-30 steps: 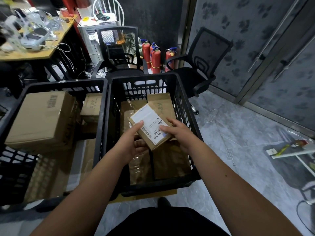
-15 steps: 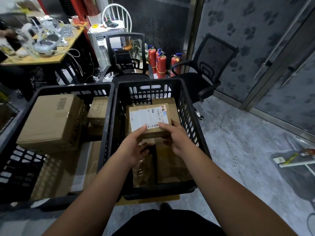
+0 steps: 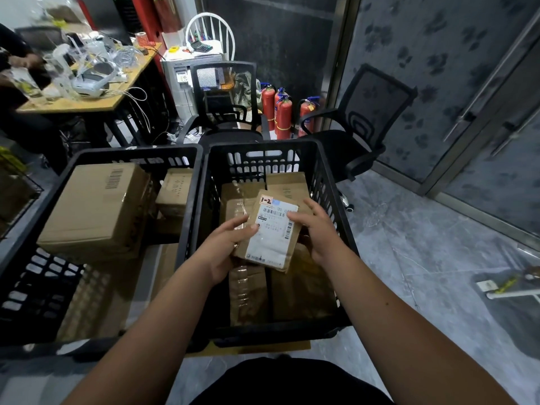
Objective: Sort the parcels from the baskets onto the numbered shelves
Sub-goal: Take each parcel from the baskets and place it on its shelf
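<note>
Where baskets stand, grey floor.

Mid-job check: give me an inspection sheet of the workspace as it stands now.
Surface: grey tiled floor; numbered shelves not in view.
Job's things: small parcel, marked 1-2, held above the right basket; big box in the left basket.
Clutter: desk piled with gear.
Grippers: left hand and right hand grip the small parcel's sides.
Cables: white cables hang off the desk.
Surroundings: two office chairs, fire extinguishers, glass door.
</note>
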Motion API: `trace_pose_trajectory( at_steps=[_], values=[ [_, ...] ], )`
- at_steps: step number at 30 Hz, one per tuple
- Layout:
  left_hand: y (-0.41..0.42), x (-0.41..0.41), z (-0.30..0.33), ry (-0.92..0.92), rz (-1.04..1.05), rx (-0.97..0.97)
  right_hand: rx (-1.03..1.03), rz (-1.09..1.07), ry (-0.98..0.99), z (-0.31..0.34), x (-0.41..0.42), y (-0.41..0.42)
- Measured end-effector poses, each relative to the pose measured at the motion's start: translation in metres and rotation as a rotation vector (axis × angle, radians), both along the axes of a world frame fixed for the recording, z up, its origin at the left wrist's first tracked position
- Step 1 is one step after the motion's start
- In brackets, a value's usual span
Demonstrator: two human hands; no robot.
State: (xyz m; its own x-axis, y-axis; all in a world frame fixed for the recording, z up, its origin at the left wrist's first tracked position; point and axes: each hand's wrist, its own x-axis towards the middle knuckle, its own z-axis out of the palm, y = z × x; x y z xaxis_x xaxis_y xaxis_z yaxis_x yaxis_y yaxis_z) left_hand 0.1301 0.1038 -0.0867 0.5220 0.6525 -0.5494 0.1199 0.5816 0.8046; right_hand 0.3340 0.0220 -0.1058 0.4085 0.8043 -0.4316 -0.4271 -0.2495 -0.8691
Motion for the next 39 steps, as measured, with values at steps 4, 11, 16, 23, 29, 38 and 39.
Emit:
trace_pose_trajectory(
  at_steps=[4,11,16,23,29,38,39],
  values=[
    [0.000,0.004,-0.012,-0.029,0.190,-0.016,0.003,0.028,-0.099,0.004,-0.008,0.001],
    [-0.001,0.010,-0.017,-0.028,0.344,-0.031,0.039,0.232,-0.263,0.007,-0.021,0.001],
    [-0.005,0.013,-0.015,-0.026,0.310,-0.013,0.097,0.280,-0.397,0.011,-0.025,0.002],
    [0.002,0.007,0.009,0.149,0.215,0.188,0.171,0.310,-0.392,0.015,-0.023,0.015],
    [0.016,-0.018,0.041,0.610,0.042,0.914,0.213,0.303,-0.312,0.028,-0.019,0.032],
    [-0.002,-0.076,0.069,0.892,0.297,1.042,0.350,0.503,-0.264,0.054,-0.061,0.064],
    [-0.009,-0.086,0.072,0.925,0.338,1.027,0.367,0.548,-0.267,0.058,-0.069,0.067]
  ],
)
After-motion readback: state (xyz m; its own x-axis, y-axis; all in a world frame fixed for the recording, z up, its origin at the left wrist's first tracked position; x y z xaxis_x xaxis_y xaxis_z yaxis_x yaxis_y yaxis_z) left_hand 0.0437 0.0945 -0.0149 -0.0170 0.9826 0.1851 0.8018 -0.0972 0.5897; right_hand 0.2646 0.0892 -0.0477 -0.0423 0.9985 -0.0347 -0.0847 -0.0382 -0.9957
